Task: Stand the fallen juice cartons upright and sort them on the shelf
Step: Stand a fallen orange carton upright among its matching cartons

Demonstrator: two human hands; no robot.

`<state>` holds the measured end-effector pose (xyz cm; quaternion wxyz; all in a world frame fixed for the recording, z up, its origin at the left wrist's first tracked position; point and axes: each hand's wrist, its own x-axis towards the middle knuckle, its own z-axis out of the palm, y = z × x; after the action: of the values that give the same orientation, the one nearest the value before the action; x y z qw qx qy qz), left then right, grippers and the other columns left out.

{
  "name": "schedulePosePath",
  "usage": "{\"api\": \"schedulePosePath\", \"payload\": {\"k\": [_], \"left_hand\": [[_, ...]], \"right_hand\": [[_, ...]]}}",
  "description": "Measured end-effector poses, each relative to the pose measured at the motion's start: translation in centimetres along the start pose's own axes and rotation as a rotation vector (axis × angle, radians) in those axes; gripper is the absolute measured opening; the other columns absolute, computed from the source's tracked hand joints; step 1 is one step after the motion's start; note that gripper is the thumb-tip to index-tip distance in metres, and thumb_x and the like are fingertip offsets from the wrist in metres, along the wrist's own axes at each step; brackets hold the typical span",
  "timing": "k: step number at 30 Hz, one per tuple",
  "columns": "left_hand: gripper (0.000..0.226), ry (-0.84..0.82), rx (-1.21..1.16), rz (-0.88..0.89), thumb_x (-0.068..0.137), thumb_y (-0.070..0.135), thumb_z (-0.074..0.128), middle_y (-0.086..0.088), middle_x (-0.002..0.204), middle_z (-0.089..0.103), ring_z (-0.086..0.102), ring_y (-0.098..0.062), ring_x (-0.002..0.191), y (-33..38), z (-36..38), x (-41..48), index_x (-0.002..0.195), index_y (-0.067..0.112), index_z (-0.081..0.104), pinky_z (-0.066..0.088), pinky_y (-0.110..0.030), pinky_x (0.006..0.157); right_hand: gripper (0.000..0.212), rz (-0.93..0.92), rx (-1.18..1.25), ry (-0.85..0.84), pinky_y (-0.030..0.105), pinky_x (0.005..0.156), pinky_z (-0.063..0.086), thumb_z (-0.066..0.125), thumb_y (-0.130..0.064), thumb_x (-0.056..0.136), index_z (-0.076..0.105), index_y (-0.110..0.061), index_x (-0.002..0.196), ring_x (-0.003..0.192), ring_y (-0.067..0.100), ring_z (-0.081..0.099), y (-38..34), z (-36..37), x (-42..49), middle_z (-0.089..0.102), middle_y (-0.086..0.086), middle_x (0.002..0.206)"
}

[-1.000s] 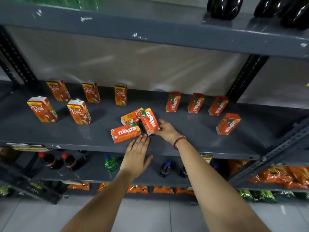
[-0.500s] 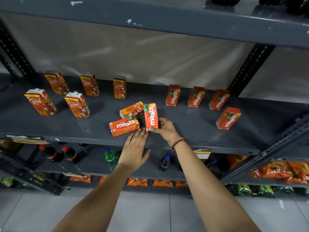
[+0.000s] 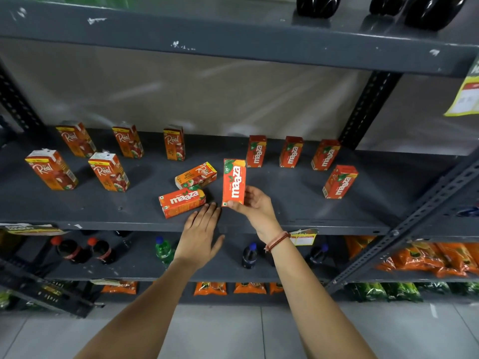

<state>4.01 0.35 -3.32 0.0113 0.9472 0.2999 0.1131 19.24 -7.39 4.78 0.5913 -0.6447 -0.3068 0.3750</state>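
Note:
My right hand (image 3: 255, 207) grips an orange Maaza carton (image 3: 234, 182) by its lower end and holds it upright over the middle of the grey shelf (image 3: 285, 218). My left hand (image 3: 201, 233) lies flat and open on the shelf's front edge, fingertips next to a fallen Maaza carton (image 3: 182, 202). A fallen Real carton (image 3: 196, 175) lies just behind that one. Several Real cartons (image 3: 108, 171) stand upright on the left. Several Maaza cartons (image 3: 291, 151) stand upright on the right, one of them (image 3: 340, 181) nearer the front.
A dark perforated upright post (image 3: 368, 110) stands at the back right, and a slanted metal brace (image 3: 425, 218) crosses the right front. Below are drink bottles (image 3: 163, 250) and orange snack packets (image 3: 425, 257). Dark bottles (image 3: 318, 5) sit on the shelf above.
My right hand has lifted the Maaza carton off the fallen pile, turned it upright and moved it to the right. My left hand has stayed near the lying Maaza carton.

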Motion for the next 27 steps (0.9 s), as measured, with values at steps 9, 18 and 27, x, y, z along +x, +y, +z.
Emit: {"api": "schedulePosePath", "payload": {"k": [9, 18, 27], "left_hand": [[0.067, 0.045, -0.035, -0.023, 0.09, 0.052, 0.035, -0.012, 0.145, 0.039, 0.033, -0.024, 0.134, 1.0, -0.2, 0.7, 0.138, 0.006, 0.039, 0.024, -0.041, 0.109], [0.088, 0.007, -0.007, 0.104, 0.086, 0.07, 0.011, -0.009, 0.153, 0.025, 0.019, -0.021, 0.141, 2.6, 0.1, 4.2, 0.146, 0.007, 0.025, 0.01, -0.036, 0.113], [0.077, -0.015, 0.008, 0.123, 0.09, 0.063, 0.029, -0.01, 0.145, 0.04, 0.034, -0.022, 0.134, 2.1, 0.1, 4.0, 0.139, 0.005, 0.039, 0.009, -0.033, 0.109]], "right_hand": [[0.044, -0.046, -0.032, 0.1, 0.029, 0.088, 0.051, 0.079, -0.005, 0.067, 0.055, -0.015, 0.102, 0.096, 0.019, 0.064, 0.0, -3.1, 1.1, 0.066, 0.005, 0.1], [0.055, -0.019, -0.239, 0.288, 0.024, 0.079, 0.051, 0.077, 0.006, 0.066, 0.05, 0.003, 0.114, 0.1, 0.027, 0.062, -0.3, -11.8, 3.8, 0.064, 0.018, 0.109], [0.047, 0.027, -0.397, 0.296, 0.044, 0.097, 0.049, 0.073, 0.005, 0.071, 0.052, 0.002, 0.113, 0.111, 0.03, 0.062, 1.6, -14.6, 5.6, 0.064, 0.02, 0.118]]}}
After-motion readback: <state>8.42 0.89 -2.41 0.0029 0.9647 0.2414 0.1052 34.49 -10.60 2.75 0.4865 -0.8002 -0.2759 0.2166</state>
